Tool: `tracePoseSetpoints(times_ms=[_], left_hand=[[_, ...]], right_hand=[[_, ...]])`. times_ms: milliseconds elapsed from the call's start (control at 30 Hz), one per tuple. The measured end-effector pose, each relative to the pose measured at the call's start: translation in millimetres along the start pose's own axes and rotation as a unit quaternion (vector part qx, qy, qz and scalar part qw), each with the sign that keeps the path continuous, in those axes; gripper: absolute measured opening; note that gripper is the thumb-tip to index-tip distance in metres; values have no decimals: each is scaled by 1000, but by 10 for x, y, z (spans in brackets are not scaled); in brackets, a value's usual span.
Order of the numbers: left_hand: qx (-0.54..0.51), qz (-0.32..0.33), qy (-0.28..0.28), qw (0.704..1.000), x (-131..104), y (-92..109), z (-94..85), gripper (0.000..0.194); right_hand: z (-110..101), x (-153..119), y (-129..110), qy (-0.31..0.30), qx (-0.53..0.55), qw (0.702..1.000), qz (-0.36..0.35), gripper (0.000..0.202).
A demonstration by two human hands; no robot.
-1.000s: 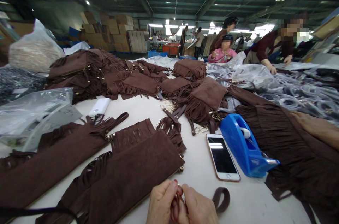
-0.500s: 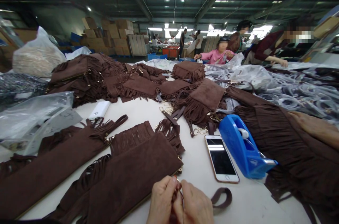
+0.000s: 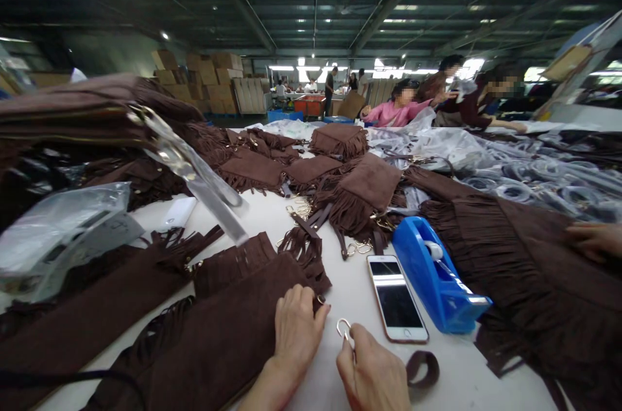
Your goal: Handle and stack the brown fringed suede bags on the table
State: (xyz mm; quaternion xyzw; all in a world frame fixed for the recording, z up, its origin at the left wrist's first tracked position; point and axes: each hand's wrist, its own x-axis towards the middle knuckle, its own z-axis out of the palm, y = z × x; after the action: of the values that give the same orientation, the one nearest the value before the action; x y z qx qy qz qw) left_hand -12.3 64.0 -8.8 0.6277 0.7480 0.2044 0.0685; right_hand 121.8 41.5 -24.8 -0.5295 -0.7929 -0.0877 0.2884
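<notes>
The left hand (image 3: 296,327) rests flat, fingers spread, on the corner of a dark brown fringed suede bag (image 3: 218,333) lying on the white surface (image 3: 359,294). Just beside it, the right hand (image 3: 374,378) pinches a small metal clasp (image 3: 344,328) at its fingertips, with the brown strap loop (image 3: 422,367) behind. A white-edged smartphone (image 3: 397,297) and a blue tape dispenser (image 3: 435,275) lie near.

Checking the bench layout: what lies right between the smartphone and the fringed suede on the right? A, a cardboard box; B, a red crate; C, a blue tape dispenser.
C: the blue tape dispenser sits beside the smartphone, against the brown fringed suede.
</notes>
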Motion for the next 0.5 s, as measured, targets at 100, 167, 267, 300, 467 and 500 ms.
tracePoseSetpoints(times_ms=[100,167,267,300,467,500], left_hand=[[69,36,32,996,3,64,141,13],[86,67,56,992,-17,80,221,14],[104,117,73,985,-37,87,302,9],[111,125,72,983,-38,93,320,10],[123,99,52,986,-23,160,343,15],[121,95,46,987,-15,174,336,15]], right_hand=[[12,3,38,2,-10,1000,-3,20],[19,-10,44,-1,-22,1000,8,21],[24,-32,43,-8,-41,999,23,24],[27,-38,46,-10,-45,999,22,24],[63,-62,106,-12,-68,997,25,24],[69,-65,119,-12,-75,997,26,24]])
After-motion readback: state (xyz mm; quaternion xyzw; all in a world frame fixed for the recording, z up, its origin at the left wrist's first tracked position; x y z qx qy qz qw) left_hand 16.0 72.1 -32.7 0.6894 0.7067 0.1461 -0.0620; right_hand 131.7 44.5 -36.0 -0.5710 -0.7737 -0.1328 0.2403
